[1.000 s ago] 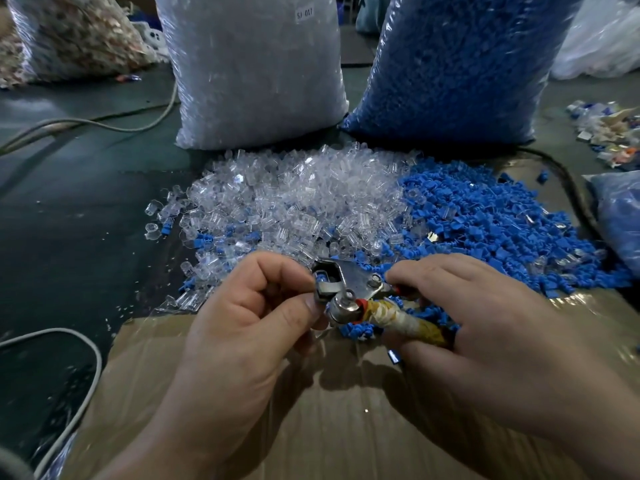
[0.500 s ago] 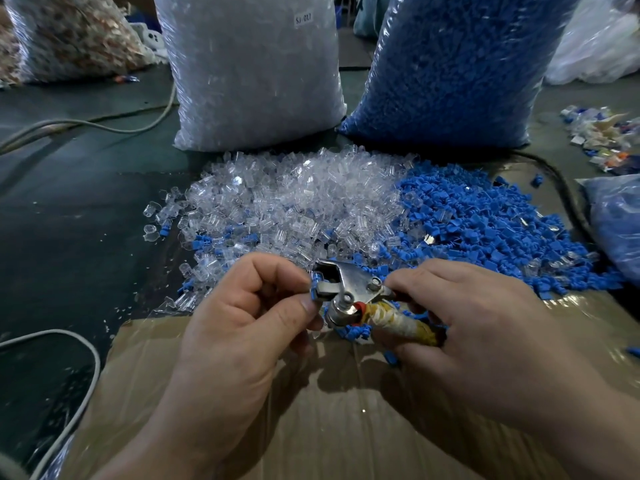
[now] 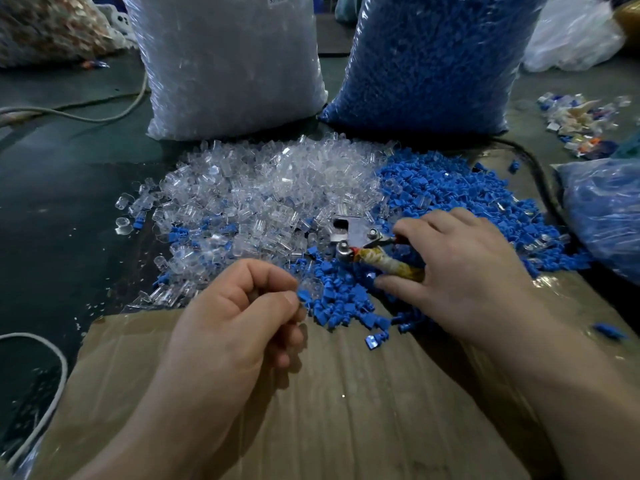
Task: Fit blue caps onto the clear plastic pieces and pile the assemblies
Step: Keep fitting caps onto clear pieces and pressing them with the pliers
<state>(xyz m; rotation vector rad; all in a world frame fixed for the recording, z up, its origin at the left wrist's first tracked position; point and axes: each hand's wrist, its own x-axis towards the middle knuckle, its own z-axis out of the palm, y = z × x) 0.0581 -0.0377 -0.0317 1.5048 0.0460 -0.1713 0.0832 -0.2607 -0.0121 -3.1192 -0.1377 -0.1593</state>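
Left hand (image 3: 235, 317) pinching what looks like a capped clear piece (image 3: 310, 288), right hand (image 3: 462, 271) gripping the taped tool (image 3: 362, 237) over blue caps (image 3: 450, 188).

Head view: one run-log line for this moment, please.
left hand: pinches capped clear piece | right hand: holds metal hand tool over blue caps | stage: piece not yet piled

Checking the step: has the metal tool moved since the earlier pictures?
Yes. The metal tool moved forward, from the cardboard edge to over the blue caps.
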